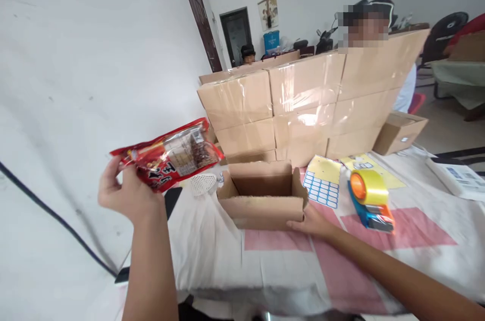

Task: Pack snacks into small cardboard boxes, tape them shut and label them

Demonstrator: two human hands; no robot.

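My left hand [127, 187] is closed on one end of a red plastic food packet [178, 154] with a clear window and printed characters. It holds the packet in the air, left of and above an open cardboard box [265, 214]. The box stands on the cloth-covered table with its flaps up; its inside is dark and I cannot make out the bottom. My right hand [308, 222] grips the box at its near right corner, the thumb on the front face and the other fingers partly hidden behind the side.
Stacked, taped cartons [303, 93] form a wall behind the box. To the right lie a label sheet [322, 184], a tape dispenser [369, 199] with yellow tape and a small carton [399, 131]. A white perforated thing [203, 184] lies left. Two people are beyond the cartons.
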